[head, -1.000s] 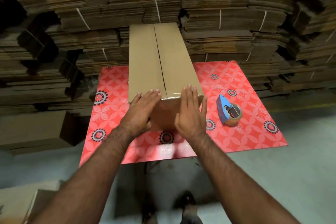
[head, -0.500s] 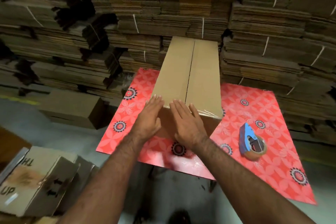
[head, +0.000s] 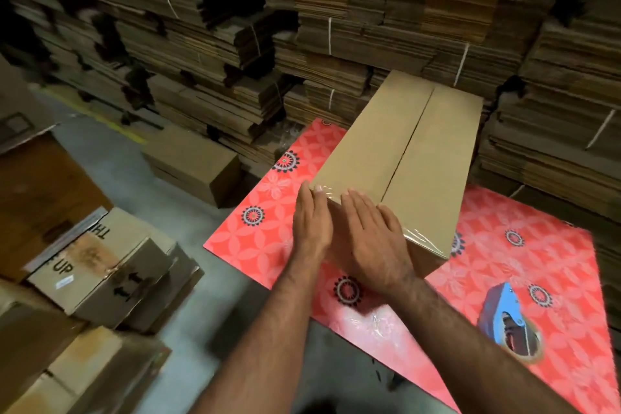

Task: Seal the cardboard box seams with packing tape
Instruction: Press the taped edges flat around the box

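A long brown cardboard box (head: pixel 416 151) lies on a table with a red flowered cover (head: pixel 524 265), its centre seam running away from me. Clear tape shines along the box's near top edge. My left hand (head: pixel 312 218) lies flat with straight fingers against the near left corner of the box. My right hand (head: pixel 373 239) presses flat with straight fingers over the near end and edge. A blue tape dispenser (head: pixel 507 323) with a brown roll lies on the cover to the right, apart from both hands.
Bundled stacks of flattened cardboard (head: pixel 336 27) wall the far side and right. A closed brown box (head: pixel 195 165) stands on the grey floor to the left of the table. Printed cartons (head: pixel 100 265) are piled at the near left.
The view has swung left, so the box and table now sit further right. Both hands stay flat on the box's near end, shifted toward its left corner.
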Available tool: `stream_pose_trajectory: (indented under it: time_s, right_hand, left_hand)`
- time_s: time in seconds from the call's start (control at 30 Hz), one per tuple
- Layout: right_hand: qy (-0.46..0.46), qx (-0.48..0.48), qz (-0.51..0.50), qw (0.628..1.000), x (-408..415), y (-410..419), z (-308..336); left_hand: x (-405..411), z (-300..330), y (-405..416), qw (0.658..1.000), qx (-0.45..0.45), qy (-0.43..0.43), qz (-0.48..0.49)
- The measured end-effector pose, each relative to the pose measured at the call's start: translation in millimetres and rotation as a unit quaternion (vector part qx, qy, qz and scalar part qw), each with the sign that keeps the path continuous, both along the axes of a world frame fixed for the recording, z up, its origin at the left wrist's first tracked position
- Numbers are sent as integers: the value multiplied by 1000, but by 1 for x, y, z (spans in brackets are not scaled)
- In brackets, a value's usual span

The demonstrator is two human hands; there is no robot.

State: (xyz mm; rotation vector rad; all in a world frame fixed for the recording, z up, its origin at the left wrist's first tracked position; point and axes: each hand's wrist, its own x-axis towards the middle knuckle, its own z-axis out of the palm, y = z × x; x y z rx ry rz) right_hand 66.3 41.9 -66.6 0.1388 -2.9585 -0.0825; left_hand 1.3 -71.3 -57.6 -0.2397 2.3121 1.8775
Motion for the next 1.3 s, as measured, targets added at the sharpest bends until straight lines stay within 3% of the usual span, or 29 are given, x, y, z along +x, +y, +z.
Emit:
stream_pose_trajectory:
  time_s: [0.13, 0.27, 0.4, 0.63, 0.73, 0.83, 1.0, 1.17, 1.3]
  right_hand:
    - [-8, 5, -2, 1000, -1, 0, -1]
    - [3, 5, 3, 1000, -3, 1, 1]
    - [-11, 9, -1, 1000, -4, 1, 1]
    - [-51, 18, -17, 998, -4, 0, 8]
    - [-56, 9, -44, 997, -10, -12, 13]
    - [-42, 6, -57, 997, -31, -43, 16]
    - [-54, -10, -114, 992, -43, -66, 20]
    - [-52, 25, -189, 980, -5, -24, 10]
    - [-106, 25, -239, 965, 12, -23, 25]
  left_hand:
    - [-8, -13, -17, 997, 55, -31, -32]
    - [28, -11, -14, 990, 119, 71, 5]
    - [27, -7, -10, 989, 135, 66, 4]
    - [-17, 9, -50, 990, 46, 18, -132]
    - [-19, 8, -59, 976, -12, 134, -172]
    - [-33, -11, -67, 933, -70, 263, -234]
    - [-59, -32, -76, 878, -180, 383, -223]
    - [-66, -44, -72, 850, -205, 432, -221]
    - [-62, -40, -70, 823, -261, 444, -238]
